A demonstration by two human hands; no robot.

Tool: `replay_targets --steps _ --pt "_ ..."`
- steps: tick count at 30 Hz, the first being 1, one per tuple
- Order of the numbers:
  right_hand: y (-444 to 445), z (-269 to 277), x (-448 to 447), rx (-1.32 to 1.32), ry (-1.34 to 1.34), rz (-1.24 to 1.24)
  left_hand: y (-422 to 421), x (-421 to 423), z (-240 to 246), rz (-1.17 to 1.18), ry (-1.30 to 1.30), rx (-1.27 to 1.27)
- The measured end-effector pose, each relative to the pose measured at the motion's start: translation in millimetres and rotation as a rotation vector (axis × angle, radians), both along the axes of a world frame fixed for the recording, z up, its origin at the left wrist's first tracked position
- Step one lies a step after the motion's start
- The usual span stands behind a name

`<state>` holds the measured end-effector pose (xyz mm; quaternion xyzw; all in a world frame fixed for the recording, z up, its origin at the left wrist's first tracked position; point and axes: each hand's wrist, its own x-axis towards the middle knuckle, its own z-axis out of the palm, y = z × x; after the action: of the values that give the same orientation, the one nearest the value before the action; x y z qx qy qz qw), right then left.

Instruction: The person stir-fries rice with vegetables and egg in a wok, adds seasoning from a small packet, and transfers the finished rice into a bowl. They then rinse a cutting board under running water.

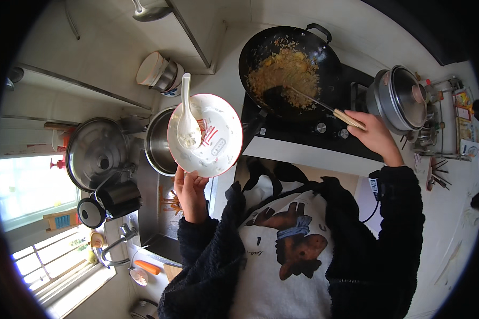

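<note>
My left hand (191, 193) grips the rim of a white bowl with a red edge (227, 139), held up left of the stove. A white ribbed soup spoon (186, 105) rests in the bowl, with bits of food in it. My right hand (373, 133) is closed around the wooden handle of a spatula (345, 118). The spatula's dark blade lies in fried rice (281, 75) inside a black wok (329, 52), which stands on the black cooktop (299, 133).
A lidded pot (399, 99) stands right of the wok. To the left are a steel pot (155, 147), stacked bowls (151, 69), a large steel lid (97, 153) and a sink with a faucet (117, 249). Near the faucet lies a carrot (147, 267).
</note>
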<state>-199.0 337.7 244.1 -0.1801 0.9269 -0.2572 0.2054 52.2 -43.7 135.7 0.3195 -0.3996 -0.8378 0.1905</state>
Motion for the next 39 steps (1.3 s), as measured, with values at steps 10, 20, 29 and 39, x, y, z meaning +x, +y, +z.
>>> replay_targets --steps 10,20,29,39 --pt "56.0 32.8 21.0 -0.169 -0.152 0.072 4.2 -11.5 3.1 0.149 -0.063 -0.029" --pt "-26.9 -59.7 4.2 -0.312 -0.006 -0.180 6.7 -18.5 -5.0 0.155 -0.026 -0.038" --pt "-10.2 -61.2 -33.9 0.037 0.764 0.064 10.5 -23.6 -5.4 0.141 -0.035 -0.044" --pt "6.2 -91.8 -83.7 0.324 1.141 0.394 3.8 -37.0 -2.7 0.147 -0.035 -0.088"
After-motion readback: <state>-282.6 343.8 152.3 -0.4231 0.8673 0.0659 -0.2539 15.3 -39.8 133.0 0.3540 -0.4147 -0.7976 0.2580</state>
